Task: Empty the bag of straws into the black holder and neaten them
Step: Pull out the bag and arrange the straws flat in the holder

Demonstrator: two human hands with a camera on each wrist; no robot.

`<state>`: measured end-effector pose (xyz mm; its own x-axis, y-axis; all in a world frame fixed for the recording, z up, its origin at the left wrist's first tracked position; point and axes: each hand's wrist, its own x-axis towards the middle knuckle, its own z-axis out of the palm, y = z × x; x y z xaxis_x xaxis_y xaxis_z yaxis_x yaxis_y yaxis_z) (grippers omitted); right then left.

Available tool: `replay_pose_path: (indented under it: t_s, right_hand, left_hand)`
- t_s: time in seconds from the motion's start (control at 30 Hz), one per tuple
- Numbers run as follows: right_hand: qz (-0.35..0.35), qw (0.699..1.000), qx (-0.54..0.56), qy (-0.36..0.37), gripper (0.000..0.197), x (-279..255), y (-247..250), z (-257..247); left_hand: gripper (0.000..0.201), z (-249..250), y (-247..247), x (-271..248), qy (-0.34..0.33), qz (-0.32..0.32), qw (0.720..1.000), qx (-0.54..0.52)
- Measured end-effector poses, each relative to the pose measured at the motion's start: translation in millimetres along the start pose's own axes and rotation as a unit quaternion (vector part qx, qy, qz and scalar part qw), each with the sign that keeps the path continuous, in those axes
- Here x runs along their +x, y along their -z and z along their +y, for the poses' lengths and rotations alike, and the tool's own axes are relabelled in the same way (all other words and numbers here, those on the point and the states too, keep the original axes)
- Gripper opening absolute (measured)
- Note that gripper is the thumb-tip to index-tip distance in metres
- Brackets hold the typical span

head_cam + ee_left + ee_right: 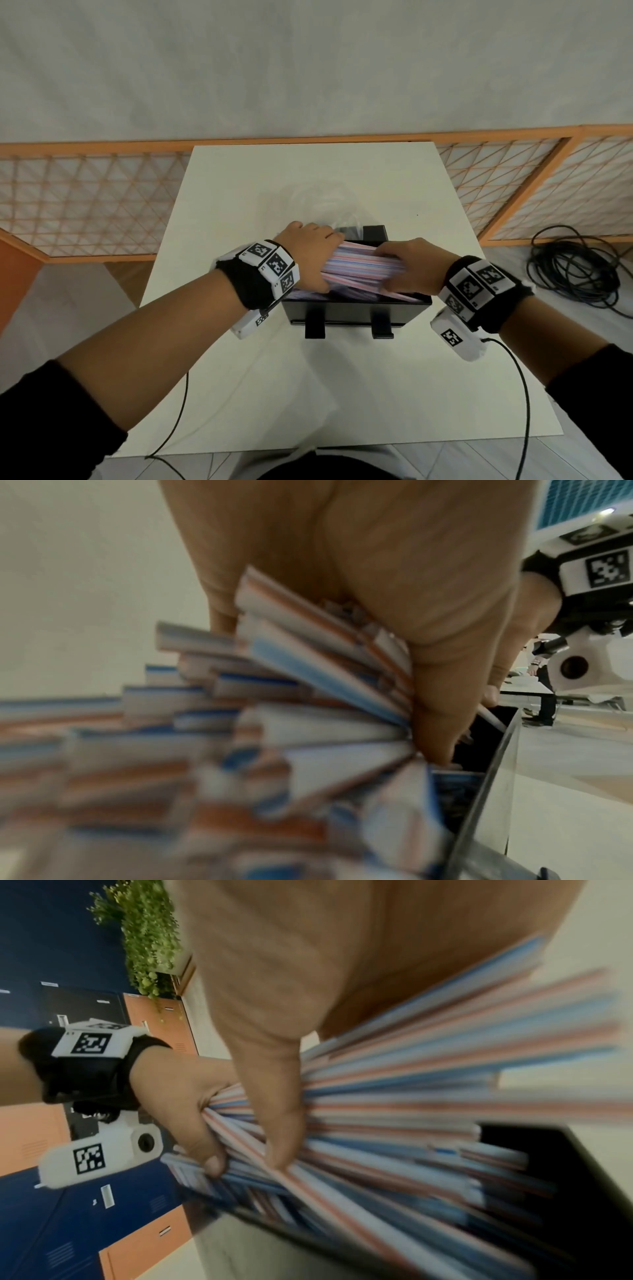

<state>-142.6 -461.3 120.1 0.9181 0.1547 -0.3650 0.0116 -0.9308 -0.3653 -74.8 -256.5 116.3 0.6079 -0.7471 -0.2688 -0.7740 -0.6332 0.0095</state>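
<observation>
Gripping one bundle of straws (356, 265) from both ends: left hand (308, 255) wraps the left end, fingers (441, 685) curled round it, thumb underneath. Right hand (414, 265) holds the right end, fingers (274, 1110) bent over the top of the bundle, thumb side hidden. Bundle sits centre frame in the head view, lying roughly level and just above the open top of the holder (356, 310). More straws lie loose inside the holder beneath the bundle, some angled, ends uneven. Holder is a black box on the white desk (308, 383), near the middle, with two black feet at its front face. Clear bag (322, 205) lies crumpled on the desk just behind the holder, upper centre; cannot tell if anything is left inside it. Both wrists carry black bands with white marker blocks; cables run from them toward the bottom edge. Coil of black cable (575, 270) on the floor at far right. Wooden lattice screen (85, 202) behind the desk.
</observation>
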Motion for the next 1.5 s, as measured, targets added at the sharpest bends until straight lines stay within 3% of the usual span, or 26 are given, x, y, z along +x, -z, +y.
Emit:
replay_pose_path:
  t_s: [0.17, 0.3, 0.4, 0.5, 0.57, 0.67, 0.77, 0.8, 0.83, 0.9, 1.03, 1.07, 1.1, 1.2, 1.23, 1.27, 1.3, 1.33, 1.37, 1.4, 1.43, 1.47, 1.5]
  right_hand:
    - [0.126, 0.984, 0.116, 0.046, 0.059, -11, -29, 7]
    - [0.17, 0.981, 0.069, 0.062, 0.09, -8, -56, 12]
    - [0.19, 0.979, 0.048, 0.056, 0.096, -5, -65, 15]
    - [0.21, 0.974, 0.064, 0.062, 0.091, -5, -69, 17]
    - [0.219, 0.971, 0.058, 0.071, 0.089, -5, -71, 17]
    - [0.204, 0.976, -0.002, 0.071, 0.092, -4, -76, 14]
    - [0.173, 0.983, -0.021, 0.06, 0.095, -2, -77, 14]
    - [0.163, 0.984, -0.028, 0.061, 0.095, -1, -77, 14]
    - [0.155, 0.985, -0.04, 0.063, 0.095, 0, -77, 13]
    - [0.137, 0.986, -0.071, 0.068, 0.093, 0, -77, 11]
    - [0.113, 0.989, -0.056, 0.08, 0.091, -2, -75, 10]
    - [0.122, 0.989, -0.019, 0.081, 0.091, -3, -73, 11]
    - [0.145, 0.986, 0.041, 0.075, 0.088, -4, -70, 11]
    - [0.223, 0.943, 0.243, -0.033, 0.064, -8, -48, 5]
    - [0.232, 0.913, 0.325, -0.089, 0.056, -8, -39, 1]
    - [0.218, 0.859, 0.442, -0.141, 0.051, -8, -30, -3]
    - [0.185, 0.777, 0.575, -0.178, 0.048, -8, -22, -5]
    - [0.137, 0.678, 0.695, -0.196, 0.049, -8, -14, -6]
    - [0.092, 0.582, 0.781, -0.207, 0.053, -10, -8, -7]
    - [0.054, 0.511, 0.83, -0.216, 0.059, -10, -5, -5]
    - [0.021, 0.462, 0.858, -0.221, 0.066, -9, -7, -3]
    - [-0.006, 0.435, 0.872, -0.224, 0.07, -6, -11, 0]
    - [-0.019, 0.427, 0.875, -0.228, 0.07, -2, -16, 2]
  left_hand:
    - [0.073, -3, 12, -1, -0.016, -0.03, 0.996, 0.077]
    - [0.075, -4, 12, -1, -0.029, -0.033, 0.995, 0.084]
    - [0.094, 1, 15, -4, -0.038, -0.003, 0.999, 0.014]
    - [0.096, -5, 19, -24, -0.002, 0.095, 0.981, -0.171]
    - [0.082, -14, 8, -41, 0.071, 0.182, 0.921, -0.337]
    - [0.056, -31, -21, -55, 0.221, 0.295, 0.77, -0.521]
    - [0.049, -25, -44, -42, 0.293, 0.304, 0.628, -0.654]
    - [0.049, -14, -49, -36, 0.291, 0.291, 0.589, -0.696]
    - [0.047, -2, -53, -29, 0.286, 0.276, 0.573, -0.717]
    - [0.049, 15, -59, -18, 0.28, 0.269, 0.595, -0.704]
    - [0.053, 2, -58, -19, 0.289, 0.268, 0.581, -0.712]
    - [0.055, -4, -55, -25, 0.297, 0.279, 0.61, -0.68]
    - [0.059, -9, -50, -31, 0.298, 0.294, 0.657, -0.627]
    - [0.084, -6, -15, -44, 0.206, 0.322, 0.831, -0.404]
    - [0.094, 1, -2, -42, 0.153, 0.289, 0.891, -0.315]
    - [0.105, 11, 10, -38, 0.104, 0.233, 0.941, -0.222]
    - [0.113, 25, 18, -31, 0.061, 0.17, 0.975, -0.126]
    - [0.119, 39, 22, -23, 0.028, 0.117, 0.992, -0.035]
    - [0.124, 50, 21, -13, 0.006, 0.069, 0.997, 0.043]
    - [0.128, 58, 16, -2, -0.004, 0.027, 0.995, 0.1]
    - [0.132, 63, 9, 8, -0.001, -0.005, 0.99, 0.143]
    - [0.135, 62, 1, 16, 0.008, -0.03, 0.984, 0.174]
    - [0.137, 60, -5, 20, 0.025, -0.049, 0.98, 0.193]
